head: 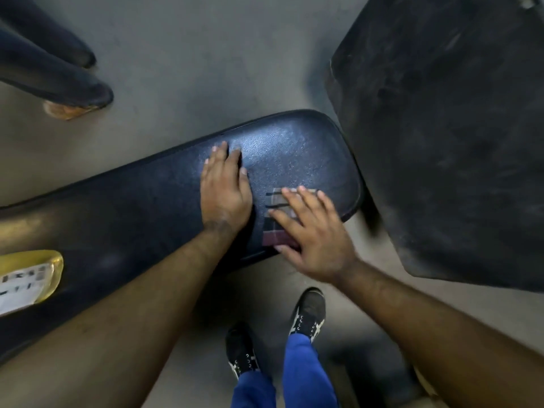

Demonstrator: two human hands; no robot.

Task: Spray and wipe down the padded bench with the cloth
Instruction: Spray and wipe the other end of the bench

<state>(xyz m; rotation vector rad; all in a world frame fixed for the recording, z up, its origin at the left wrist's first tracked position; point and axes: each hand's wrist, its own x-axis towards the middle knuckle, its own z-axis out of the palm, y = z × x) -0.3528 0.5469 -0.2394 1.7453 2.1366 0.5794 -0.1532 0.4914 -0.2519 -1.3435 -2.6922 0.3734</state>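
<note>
A long black padded bench (pixel 141 201) runs from the lower left to the centre right, its rounded end glistening. My left hand (pixel 225 189) lies flat on the pad with its fingers together, holding nothing. My right hand (pixel 312 234) presses flat, fingers spread, on a small checked cloth (pixel 278 228) near the bench's front edge at the rounded end. A yellow spray bottle (pixel 32 278) with a white label lies on the bench at the far left, partly cut off by the frame.
A large black padded surface (pixel 447 136) stands right beside the bench's rounded end. Another person's dark shoes (pixel 73 86) are on the grey floor at the upper left. My own feet (pixel 276 328) in black shoes stand below the bench.
</note>
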